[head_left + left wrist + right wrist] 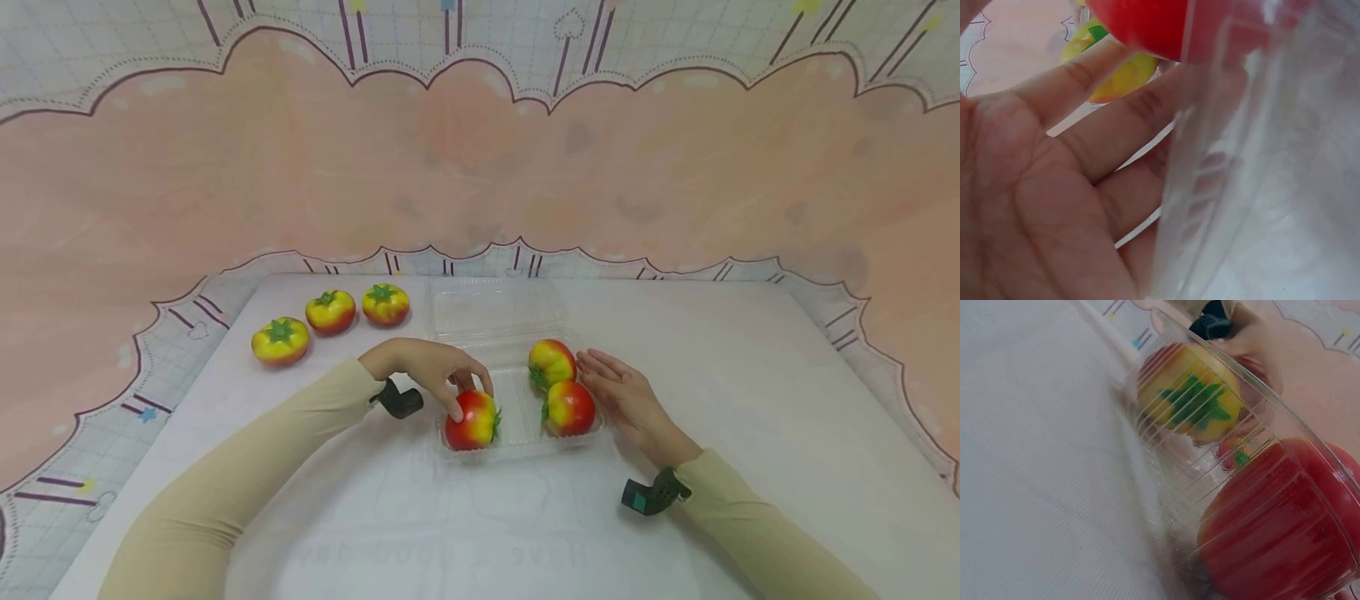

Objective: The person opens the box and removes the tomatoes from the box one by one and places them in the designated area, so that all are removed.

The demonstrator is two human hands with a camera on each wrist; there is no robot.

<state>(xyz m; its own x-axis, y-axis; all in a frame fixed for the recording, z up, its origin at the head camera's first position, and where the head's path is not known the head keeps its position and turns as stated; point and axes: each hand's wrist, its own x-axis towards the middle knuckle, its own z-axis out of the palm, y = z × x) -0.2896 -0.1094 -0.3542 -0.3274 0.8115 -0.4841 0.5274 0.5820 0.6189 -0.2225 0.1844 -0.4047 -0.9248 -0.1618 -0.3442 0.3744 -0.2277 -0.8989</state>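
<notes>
A clear plastic clamshell box (517, 451) stands with its lid (498, 310) folded back. At its left end my left hand (438, 372) holds a red-and-yellow tomato (471, 422), thumb on the near side and fingers over the far side. The left wrist view shows this tomato's red underside (1147, 25) beside the fingers and the box wall (1210, 187). Two more tomatoes, one behind (552, 363) and one in front (570, 408), lie at the box's right end. Alongside that end rests my right hand (626, 400), fingers straight and holding nothing.
On the white table (375, 525), several things lie back left: a near tomato (281, 342), a middle one (331, 312) and a far one (386, 305), green calyxes up. A patterned cloth backdrop (480, 167) rises behind the table.
</notes>
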